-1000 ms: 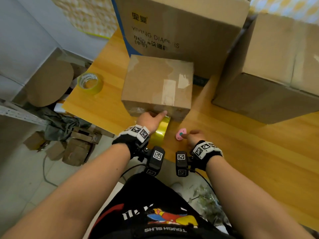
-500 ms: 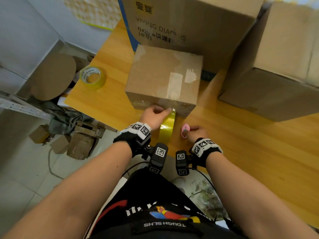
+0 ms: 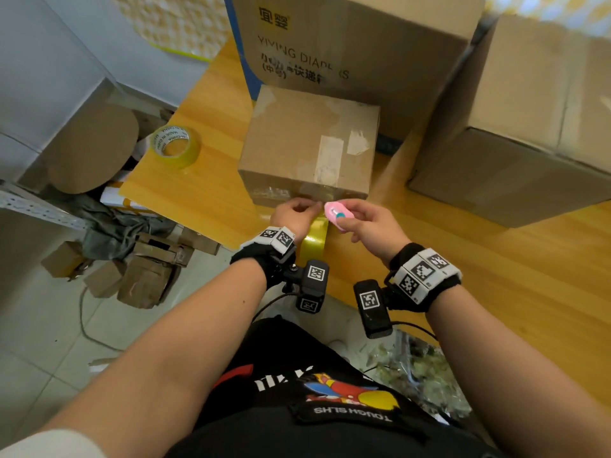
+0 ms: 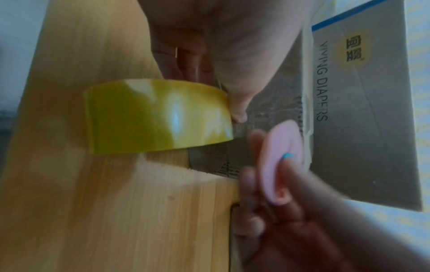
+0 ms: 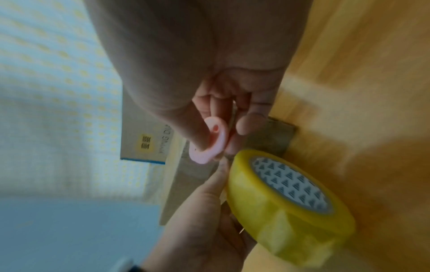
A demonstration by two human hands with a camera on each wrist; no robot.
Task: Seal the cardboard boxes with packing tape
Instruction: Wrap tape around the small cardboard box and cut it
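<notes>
Fingers (image 3: 363,211) of the right hand (image 3: 372,228) curled round a small pink cutter (image 3: 335,214) with a teal button, pinched between thumb and fingertips, its tip just beside the lower front edge of the small cardboard box (image 3: 310,150) at centre frame. Left hand (image 3: 294,214) curled at that same edge, pinching the tape end against the box face, with the yellow tape roll (image 3: 314,241) standing on edge just below it on the wooden table (image 3: 496,276). Roll core printed with a repeating grey triangle pattern, seen from the right wrist (image 5: 291,184). Behind the small box, at upper centre, a large carton (image 3: 357,44) marked "YIYING DIAPERS" with a yellow Chinese logo and a blue stripe down its left side. Another plain carton (image 3: 529,127) at upper right, well apart from the hands. At middle left on the table corner, a second tape roll (image 3: 175,147) lying flat, its core reading "MADE IN CHINA". Both wrists strapped with black bands carrying square black-and-white markers. Shirt at bottom centre lettered "TOUGH SLHS". Scrap cardboard pieces (image 3: 132,269) scattered on the tiled floor at lower left.
</notes>
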